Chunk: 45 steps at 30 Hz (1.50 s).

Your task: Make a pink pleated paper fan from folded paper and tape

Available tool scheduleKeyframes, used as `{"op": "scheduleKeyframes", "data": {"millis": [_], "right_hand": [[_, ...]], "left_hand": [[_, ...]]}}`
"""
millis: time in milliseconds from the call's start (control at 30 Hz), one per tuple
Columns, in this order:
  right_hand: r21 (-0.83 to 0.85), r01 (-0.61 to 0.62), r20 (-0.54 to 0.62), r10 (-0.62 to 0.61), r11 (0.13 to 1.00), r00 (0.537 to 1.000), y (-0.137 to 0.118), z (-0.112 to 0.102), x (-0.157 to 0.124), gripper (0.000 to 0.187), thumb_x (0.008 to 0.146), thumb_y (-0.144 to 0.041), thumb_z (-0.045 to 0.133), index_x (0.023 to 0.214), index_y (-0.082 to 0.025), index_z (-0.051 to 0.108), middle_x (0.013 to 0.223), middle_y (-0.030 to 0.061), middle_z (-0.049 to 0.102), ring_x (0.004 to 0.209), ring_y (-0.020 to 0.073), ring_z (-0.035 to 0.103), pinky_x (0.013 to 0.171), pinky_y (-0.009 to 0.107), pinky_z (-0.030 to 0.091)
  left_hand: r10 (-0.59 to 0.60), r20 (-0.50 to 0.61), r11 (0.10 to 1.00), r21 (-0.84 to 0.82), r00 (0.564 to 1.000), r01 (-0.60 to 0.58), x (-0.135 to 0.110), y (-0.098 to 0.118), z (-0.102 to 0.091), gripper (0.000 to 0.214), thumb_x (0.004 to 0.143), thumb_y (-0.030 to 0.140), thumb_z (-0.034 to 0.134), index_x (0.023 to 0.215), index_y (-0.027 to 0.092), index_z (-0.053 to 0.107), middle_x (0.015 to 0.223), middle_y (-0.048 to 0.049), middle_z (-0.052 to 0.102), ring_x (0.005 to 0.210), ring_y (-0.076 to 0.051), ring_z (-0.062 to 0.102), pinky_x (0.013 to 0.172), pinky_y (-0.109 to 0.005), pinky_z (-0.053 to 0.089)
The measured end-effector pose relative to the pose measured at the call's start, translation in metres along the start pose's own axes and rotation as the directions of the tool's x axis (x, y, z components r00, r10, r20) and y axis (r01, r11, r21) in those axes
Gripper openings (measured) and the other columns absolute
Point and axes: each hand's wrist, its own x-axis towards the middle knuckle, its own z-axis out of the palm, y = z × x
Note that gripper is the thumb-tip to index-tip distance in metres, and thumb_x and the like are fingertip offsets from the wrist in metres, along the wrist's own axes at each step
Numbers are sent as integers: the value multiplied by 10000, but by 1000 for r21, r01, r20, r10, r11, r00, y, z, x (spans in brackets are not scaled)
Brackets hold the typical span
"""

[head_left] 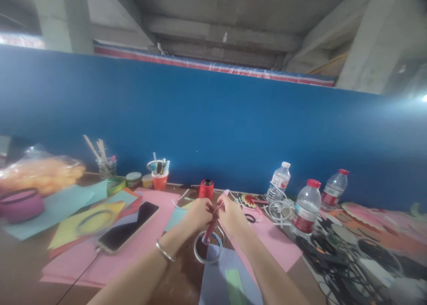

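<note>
Both hands meet over the middle of the table, fingers pinched on a narrow folded strip of pink paper [210, 230]. My left hand [201, 212], with a silver bangle on its wrist, grips the strip from the left. On the other side, my right hand [229, 210] pinches it near its upper end. The strip's lower end hangs over a white ring [195, 253] on the table; whether they touch I cannot tell. Below lies a grey-purple paper sheet [213, 280] with a pale green strip [235, 286] on it. A red thread spool [206, 189] stands just behind the hands.
Left are a phone [130, 229] on pink paper, coloured sheets, a pink tape roll [22, 205], an orange cup [160, 180] of tools and a plastic bag [40, 171]. Right are several water bottles [306, 209], a white cable [280, 210] and tangled black cables [343, 260]. A blue partition [213, 118] stands behind.
</note>
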Motion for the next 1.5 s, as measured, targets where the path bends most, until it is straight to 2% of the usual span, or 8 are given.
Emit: {"op": "scheduleKeyframes", "data": {"millis": [67, 133, 267, 633, 867, 1100, 1267, 1500], "right_hand": [[10, 5, -1, -5, 1000, 1000, 1, 0, 1, 195, 758, -91, 378, 846, -203, 511, 765, 29, 615, 718, 157, 567, 627, 230, 331], [17, 7, -6, -7, 1000, 1000, 1, 0, 1, 186, 753, -89, 387, 838, -204, 507, 759, 26, 611, 714, 157, 564, 626, 231, 332], [35, 4, -14, -3, 999, 1000, 2, -1, 1, 172, 745, -89, 397, 813, -207, 502, 729, 18, 603, 682, 155, 553, 605, 231, 329], [92, -31, -61, 37, 995, 997, 3, -7, 5, 136, 740, -145, 424, 743, -207, 544, 713, -5, 626, 648, 135, 552, 576, 217, 337], [89, -56, -60, 61, 994, 996, 10, -4, 11, 107, 690, -176, 525, 656, -193, 626, 697, 21, 666, 666, 160, 587, 583, 227, 350], [109, -64, -96, 75, 992, 993, 7, -2, 10, 140, 717, -212, 514, 648, -189, 634, 659, 12, 665, 628, 145, 590, 558, 211, 347], [114, -79, -119, 93, 990, 989, 6, -1, 10, 165, 720, -211, 505, 610, -186, 626, 608, 5, 649, 581, 133, 573, 531, 208, 331], [131, -85, -113, 100, 988, 989, 8, -2, 11, 151, 700, -212, 524, 627, -189, 654, 630, 13, 666, 601, 139, 593, 551, 208, 348]], "left_hand": [[-5, -41, 998, 63, 999, 8, -1, 1, 0, 114, 764, 244, 588, 783, 133, 598, 732, -9, 611, 658, -124, 568, 625, -278, 451], [1, -76, 993, 115, 997, 8, -2, 3, 0, 68, 659, 163, 630, 724, 142, 627, 673, -17, 629, 635, -140, 580, 586, -253, 424], [25, -127, 987, 160, 992, -4, -4, 8, 0, 136, 572, 121, 592, 684, 155, 661, 638, -25, 651, 607, -157, 592, 535, -236, 384], [116, -241, 989, 118, 963, -90, -3, 9, -2, 97, 618, 192, 576, 656, 175, 663, 647, -25, 668, 618, -163, 604, 549, -232, 391], [145, -261, 989, 77, 954, -129, 2, 6, -2, 175, 654, 335, 603, 670, 167, 648, 636, -42, 670, 594, -179, 610, 511, -236, 390], [139, -233, 990, 14, 963, -140, 3, 6, 3, 89, 638, 232, 574, 668, 166, 625, 667, -48, 684, 618, -181, 635, 537, -240, 428], [122, -204, 991, -31, 971, -131, 0, 9, 6, 134, 599, 142, 548, 712, 163, 617, 650, -38, 686, 615, -176, 646, 542, -234, 444], [121, -222, 990, -41, 967, -133, -1, 10, 4, 114, 628, 233, 582, 698, 158, 632, 679, -56, 691, 654, -194, 651, 555, -243, 452]]}}
